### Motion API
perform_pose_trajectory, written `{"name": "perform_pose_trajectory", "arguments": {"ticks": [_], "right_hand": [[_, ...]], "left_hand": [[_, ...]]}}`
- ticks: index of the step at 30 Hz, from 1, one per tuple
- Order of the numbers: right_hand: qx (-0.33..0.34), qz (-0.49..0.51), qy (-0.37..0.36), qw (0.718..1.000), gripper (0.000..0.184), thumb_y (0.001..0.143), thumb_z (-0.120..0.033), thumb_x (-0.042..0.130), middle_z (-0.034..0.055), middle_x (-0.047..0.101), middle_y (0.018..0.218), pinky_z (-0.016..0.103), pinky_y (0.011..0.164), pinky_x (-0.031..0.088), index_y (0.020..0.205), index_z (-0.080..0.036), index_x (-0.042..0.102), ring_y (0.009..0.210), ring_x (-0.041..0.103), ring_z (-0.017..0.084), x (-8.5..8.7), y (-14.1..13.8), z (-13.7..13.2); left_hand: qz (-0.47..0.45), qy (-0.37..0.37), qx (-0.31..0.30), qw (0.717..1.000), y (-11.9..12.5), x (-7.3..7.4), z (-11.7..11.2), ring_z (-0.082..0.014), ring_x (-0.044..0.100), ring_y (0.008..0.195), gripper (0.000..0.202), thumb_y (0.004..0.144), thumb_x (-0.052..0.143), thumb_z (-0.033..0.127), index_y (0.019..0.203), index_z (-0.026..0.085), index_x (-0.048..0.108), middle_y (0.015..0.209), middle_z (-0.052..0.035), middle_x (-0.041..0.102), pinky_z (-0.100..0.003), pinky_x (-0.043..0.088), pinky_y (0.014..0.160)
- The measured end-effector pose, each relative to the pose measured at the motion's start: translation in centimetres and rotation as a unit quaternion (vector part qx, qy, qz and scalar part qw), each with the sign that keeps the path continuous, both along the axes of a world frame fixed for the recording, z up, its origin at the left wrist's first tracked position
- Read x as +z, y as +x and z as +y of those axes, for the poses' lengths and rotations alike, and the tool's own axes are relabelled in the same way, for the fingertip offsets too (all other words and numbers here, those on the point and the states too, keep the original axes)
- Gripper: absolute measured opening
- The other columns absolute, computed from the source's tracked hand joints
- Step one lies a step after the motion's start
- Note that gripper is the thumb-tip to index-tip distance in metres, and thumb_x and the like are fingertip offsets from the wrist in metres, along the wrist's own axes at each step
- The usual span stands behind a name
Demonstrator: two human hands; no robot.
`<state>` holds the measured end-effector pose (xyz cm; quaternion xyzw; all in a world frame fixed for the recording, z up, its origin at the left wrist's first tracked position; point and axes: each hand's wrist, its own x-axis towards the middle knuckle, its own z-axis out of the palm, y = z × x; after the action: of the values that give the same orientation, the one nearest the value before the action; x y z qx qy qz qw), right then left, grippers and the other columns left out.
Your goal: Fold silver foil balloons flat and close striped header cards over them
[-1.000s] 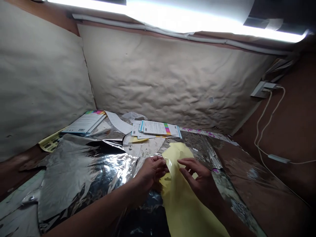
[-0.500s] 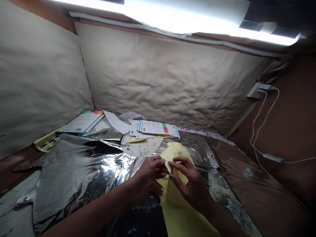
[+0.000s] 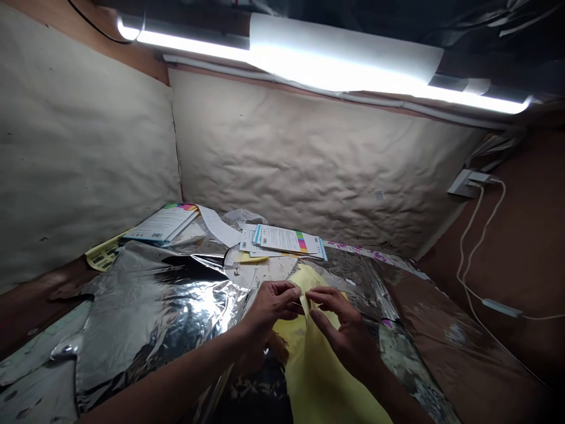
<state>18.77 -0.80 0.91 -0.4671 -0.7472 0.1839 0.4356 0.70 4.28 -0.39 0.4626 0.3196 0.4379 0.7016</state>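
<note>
A long pale yellow sheet (image 3: 324,383) lies over crinkled silver foil (image 3: 145,312) in front of me. My left hand (image 3: 270,309) pinches the sheet's far end between thumb and fingers. My right hand (image 3: 342,330) meets it from the right, fingertips pinched on the same raised fold of the yellow sheet. Both hands touch at the fold near the middle of the view.
Printed packets (image 3: 286,240) with coloured stripes lie at the back by the padded wall. Another packet (image 3: 161,222) and a yellow label sheet (image 3: 102,255) sit at the back left. A white cable (image 3: 474,259) hangs from a wall socket (image 3: 468,179) on the right.
My right hand slid left to meet the left hand, and the far end of the yellow sheet is now folded up between both. The camera tilted up a little.
</note>
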Motion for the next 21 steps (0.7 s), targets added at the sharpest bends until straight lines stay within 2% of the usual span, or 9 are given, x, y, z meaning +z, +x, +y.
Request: {"name": "perform_pose_trajectory", "arguments": {"ticks": [6,11,15,21], "right_hand": [[0.032,0.019,-0.023,0.999,0.021,0.092,-0.034,0.06,0.0082,0.068,0.107,0.034,0.083,0.055,0.104,-0.022,0.073,0.099,0.066,0.022,2.1,-0.8,2.1],[0.076,0.0,-0.033,0.997,0.022,0.091,-0.036,0.06,0.006,0.072,0.095,0.03,0.077,0.054,0.098,-0.021,0.075,0.088,0.068,0.02,4.1,-1.9,4.5],[0.087,0.0,-0.043,0.995,0.023,0.09,-0.037,0.06,0.0055,0.074,0.089,0.029,0.073,0.053,0.094,-0.02,0.075,0.081,0.068,0.02,4.7,-2.8,5.8],[0.096,-0.034,-0.056,0.993,0.022,0.09,-0.035,0.06,0.0064,0.075,0.095,0.031,0.077,0.054,0.098,-0.02,0.075,0.087,0.07,0.021,5.4,-3.0,5.7]], "left_hand": [[-0.011,0.017,0.029,0.999,-0.4,0.3,0.9,-0.0172,0.07,0.067,0.035,0.071,0.078,0.044,0.073,0.012,0.067,0.071,-0.0065,0.068,-0.021,0.047,0.06],[-0.028,0.055,0.084,0.995,-1.0,0.9,1.3,-0.0141,0.067,0.061,0.032,0.074,0.076,0.043,0.071,0.013,0.066,0.067,-0.0036,0.065,-0.019,0.044,0.056],[-0.017,0.09,0.099,0.991,-1.3,1.4,1.1,-0.0138,0.068,0.06,0.032,0.077,0.073,0.043,0.074,0.012,0.067,0.07,-0.0031,0.065,-0.018,0.043,0.054],[0.034,0.106,0.114,0.987,-1.3,1.7,0.9,-0.0171,0.07,0.062,0.035,0.081,0.067,0.046,0.079,0.012,0.069,0.074,-0.0049,0.067,-0.022,0.048,0.057]]}}
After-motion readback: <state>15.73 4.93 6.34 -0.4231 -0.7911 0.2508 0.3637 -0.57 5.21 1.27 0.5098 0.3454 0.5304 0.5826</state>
